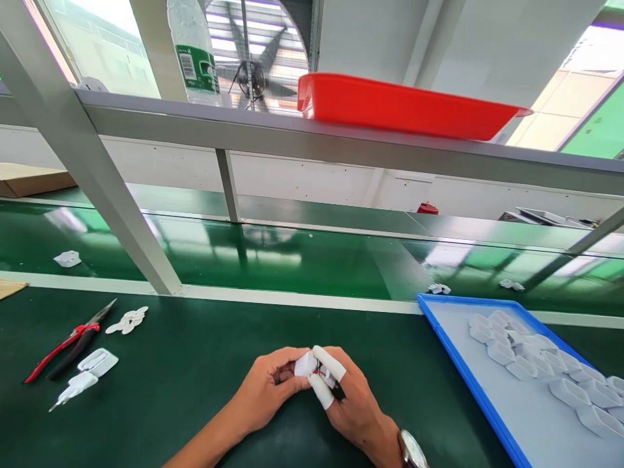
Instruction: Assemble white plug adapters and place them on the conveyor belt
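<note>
At lower centre, left fingers (294, 385) pinch a white shell (305, 364), right fingers (330, 364) grip its wired side; it lies between them, long axis unclear.

Factory workshop: green conveyor belt (331, 268), large fan (258, 80)

Open tabletop (185, 370) left of hands (266, 392); obstacles: pliers (88, 330), blue tray rim (468, 377).

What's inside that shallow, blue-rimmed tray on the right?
The pale, blue-rimmed tray holds many white, thin-walled, ring-shaped pieces. They hide parts of its floor, and the tray's right end lies outside the picture.
</note>
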`<state>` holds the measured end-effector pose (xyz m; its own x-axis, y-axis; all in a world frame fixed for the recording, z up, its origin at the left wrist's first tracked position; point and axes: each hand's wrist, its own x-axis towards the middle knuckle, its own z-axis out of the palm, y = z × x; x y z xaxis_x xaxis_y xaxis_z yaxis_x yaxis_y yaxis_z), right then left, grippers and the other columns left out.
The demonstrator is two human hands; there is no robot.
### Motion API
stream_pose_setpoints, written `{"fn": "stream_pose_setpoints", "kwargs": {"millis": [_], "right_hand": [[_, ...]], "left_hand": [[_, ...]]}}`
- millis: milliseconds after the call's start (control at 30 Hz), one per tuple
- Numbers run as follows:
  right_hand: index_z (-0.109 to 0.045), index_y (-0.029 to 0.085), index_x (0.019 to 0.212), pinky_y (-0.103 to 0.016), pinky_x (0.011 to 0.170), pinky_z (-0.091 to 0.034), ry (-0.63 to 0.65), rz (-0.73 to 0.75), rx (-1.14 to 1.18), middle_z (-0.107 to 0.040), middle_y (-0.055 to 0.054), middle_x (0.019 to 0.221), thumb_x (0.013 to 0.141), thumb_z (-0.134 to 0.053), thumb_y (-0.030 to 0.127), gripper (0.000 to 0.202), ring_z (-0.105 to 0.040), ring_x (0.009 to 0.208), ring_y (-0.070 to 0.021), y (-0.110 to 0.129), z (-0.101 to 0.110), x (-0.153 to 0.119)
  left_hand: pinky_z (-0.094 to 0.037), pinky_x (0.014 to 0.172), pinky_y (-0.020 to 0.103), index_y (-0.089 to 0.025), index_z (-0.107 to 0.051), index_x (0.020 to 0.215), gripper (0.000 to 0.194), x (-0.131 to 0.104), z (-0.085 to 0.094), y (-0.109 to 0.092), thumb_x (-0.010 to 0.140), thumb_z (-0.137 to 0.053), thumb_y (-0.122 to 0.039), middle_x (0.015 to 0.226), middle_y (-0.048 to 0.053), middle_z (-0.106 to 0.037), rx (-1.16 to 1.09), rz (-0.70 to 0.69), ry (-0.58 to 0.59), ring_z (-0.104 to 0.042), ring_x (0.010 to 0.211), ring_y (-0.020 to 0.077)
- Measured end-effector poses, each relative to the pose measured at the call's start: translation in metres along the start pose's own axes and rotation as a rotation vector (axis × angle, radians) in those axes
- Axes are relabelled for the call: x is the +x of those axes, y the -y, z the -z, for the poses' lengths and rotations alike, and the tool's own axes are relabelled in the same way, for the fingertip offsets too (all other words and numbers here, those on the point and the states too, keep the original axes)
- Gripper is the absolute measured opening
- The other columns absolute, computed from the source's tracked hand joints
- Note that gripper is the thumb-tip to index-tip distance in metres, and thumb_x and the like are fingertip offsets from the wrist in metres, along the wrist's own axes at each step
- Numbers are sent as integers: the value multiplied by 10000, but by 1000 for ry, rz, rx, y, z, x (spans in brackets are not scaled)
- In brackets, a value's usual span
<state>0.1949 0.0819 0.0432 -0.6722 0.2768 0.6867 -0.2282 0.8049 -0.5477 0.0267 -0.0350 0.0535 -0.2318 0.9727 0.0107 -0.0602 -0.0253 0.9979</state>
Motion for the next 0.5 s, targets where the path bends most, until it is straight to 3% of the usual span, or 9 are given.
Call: {"fn": "stream_pose_setpoints", "kwargs": {"millis": [267,367,500], "right_hand": [[-433,251,1499,-445,980,-559,86,59,-9,-607,-144,1293,931,-506,-20,633,-592,1174,-251,1,3,0],[-462,249,1470,-440,958,-566,61,69,-18,-622,-137,1261,929,-510,-16,605,-602,1142,-248,1,2,0],[-518,275,1384,-339,814,-598,-4,-68,48,-668,-78,1140,936,-576,53,503,-657,942,-190,-1,0,-1]], "left_hand": [[-572,857,305,-298,-783,1167,354,-1,0,2,817,-824,-332,1027,19,-759,40,-4,-44,-696,937,216],[-572,899,332,-291,-780,1167,359,-1,1,2,812,-823,-329,1067,27,-762,34,12,-41,-700,980,237],[-563,967,355,-299,-766,1171,351,0,2,1,823,-816,-314,1117,26,-765,-4,29,3,-704,1062,253]]}}
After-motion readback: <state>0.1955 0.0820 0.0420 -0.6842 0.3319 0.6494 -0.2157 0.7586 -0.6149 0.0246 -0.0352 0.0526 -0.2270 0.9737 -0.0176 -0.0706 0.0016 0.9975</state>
